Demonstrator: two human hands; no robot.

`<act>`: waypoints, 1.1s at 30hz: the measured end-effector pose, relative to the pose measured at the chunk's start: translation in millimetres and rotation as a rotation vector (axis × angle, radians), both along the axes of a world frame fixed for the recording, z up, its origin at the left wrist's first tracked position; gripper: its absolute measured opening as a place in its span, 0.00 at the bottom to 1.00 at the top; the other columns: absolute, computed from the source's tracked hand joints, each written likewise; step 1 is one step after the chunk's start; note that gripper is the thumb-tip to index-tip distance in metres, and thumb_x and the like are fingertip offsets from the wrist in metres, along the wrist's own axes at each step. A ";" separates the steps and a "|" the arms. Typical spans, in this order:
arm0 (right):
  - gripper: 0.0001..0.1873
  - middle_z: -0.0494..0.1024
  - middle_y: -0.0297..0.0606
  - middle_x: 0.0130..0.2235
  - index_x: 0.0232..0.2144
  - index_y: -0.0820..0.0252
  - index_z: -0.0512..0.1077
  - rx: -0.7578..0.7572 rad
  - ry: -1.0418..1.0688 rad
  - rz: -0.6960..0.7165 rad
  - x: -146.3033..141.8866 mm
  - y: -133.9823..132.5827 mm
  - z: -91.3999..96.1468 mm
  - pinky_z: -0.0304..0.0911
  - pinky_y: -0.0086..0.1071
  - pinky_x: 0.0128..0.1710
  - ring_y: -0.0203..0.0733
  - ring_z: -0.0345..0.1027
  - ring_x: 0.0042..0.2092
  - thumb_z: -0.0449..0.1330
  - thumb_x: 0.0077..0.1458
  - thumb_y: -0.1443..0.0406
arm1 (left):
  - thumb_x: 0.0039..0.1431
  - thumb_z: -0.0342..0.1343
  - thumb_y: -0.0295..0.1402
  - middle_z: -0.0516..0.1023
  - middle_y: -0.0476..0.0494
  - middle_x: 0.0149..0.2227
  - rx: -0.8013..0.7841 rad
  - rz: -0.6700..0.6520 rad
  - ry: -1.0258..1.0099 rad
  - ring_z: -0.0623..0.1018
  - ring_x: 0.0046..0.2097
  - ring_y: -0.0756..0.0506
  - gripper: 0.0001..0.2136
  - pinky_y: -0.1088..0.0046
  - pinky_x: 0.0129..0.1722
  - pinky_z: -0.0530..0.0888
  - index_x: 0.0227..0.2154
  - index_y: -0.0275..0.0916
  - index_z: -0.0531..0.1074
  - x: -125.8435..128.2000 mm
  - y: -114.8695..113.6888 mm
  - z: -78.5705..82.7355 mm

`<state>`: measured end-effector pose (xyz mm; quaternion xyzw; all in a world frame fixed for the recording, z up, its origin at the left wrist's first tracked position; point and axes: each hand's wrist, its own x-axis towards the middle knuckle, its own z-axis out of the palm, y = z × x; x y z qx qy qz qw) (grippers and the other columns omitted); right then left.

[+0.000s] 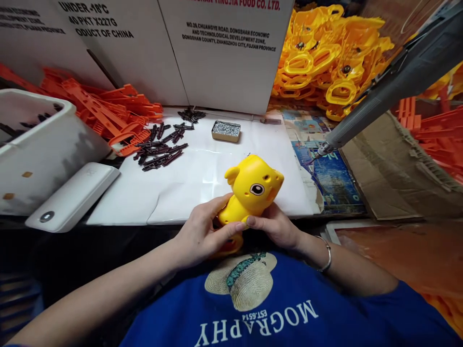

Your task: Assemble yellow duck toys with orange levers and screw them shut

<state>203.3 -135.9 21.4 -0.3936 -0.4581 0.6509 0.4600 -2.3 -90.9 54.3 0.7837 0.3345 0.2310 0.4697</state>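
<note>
A yellow plastic animal-shaped toy shell with a printed eye is held at the near edge of the white work surface. My left hand grips its lower left side with thumb and fingers wrapped round it. My right hand, a bangle on its wrist, holds the lower right side. Both hands are closed on the toy. An orange part shows partly under my left hand.
A hanging grey electric screwdriver points down at the right. A small tin of screws and several black pins lie on the sheet. White power bank, white bin, orange parts, yellow parts pile, cardboard boxes behind.
</note>
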 end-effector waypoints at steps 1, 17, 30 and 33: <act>0.28 0.82 0.41 0.52 0.50 0.58 0.77 0.006 -0.003 -0.002 0.8 2.0 -0.4 0.72 0.47 0.59 0.51 0.76 0.54 0.73 0.51 0.51 | 0.63 0.59 0.45 0.82 0.44 0.41 -0.049 0.000 -0.006 0.78 0.37 0.47 0.22 0.72 0.37 0.76 0.54 0.36 0.73 0.6 1.9 -0.1; 0.27 0.82 0.39 0.52 0.48 0.54 0.77 -0.038 0.023 -0.020 -7.5 -8.6 4.8 0.71 0.52 0.60 0.53 0.76 0.54 0.76 0.46 0.56 | 0.59 0.63 0.50 0.74 0.49 0.31 0.078 -0.120 0.179 0.69 0.30 0.50 0.20 0.74 0.31 0.65 0.39 0.35 0.75 -5.1 12.5 13.6; 0.25 0.83 0.43 0.49 0.47 0.60 0.77 -0.004 0.002 0.057 -3.4 -0.6 0.3 0.73 0.48 0.58 0.50 0.77 0.51 0.76 0.48 0.58 | 0.50 0.68 0.53 0.76 0.47 0.32 -0.071 -0.067 0.179 0.70 0.31 0.49 0.27 0.75 0.29 0.67 0.41 0.34 0.76 -6.8 15.0 1.9; 0.27 0.82 0.43 0.51 0.49 0.60 0.77 -0.042 0.032 0.102 2.0 2.5 1.3 0.72 0.49 0.59 0.51 0.77 0.53 0.76 0.47 0.60 | 0.51 0.68 0.53 0.78 0.43 0.37 -0.085 -0.057 0.159 0.74 0.35 0.46 0.25 0.74 0.32 0.70 0.41 0.35 0.77 -5.9 14.6 1.8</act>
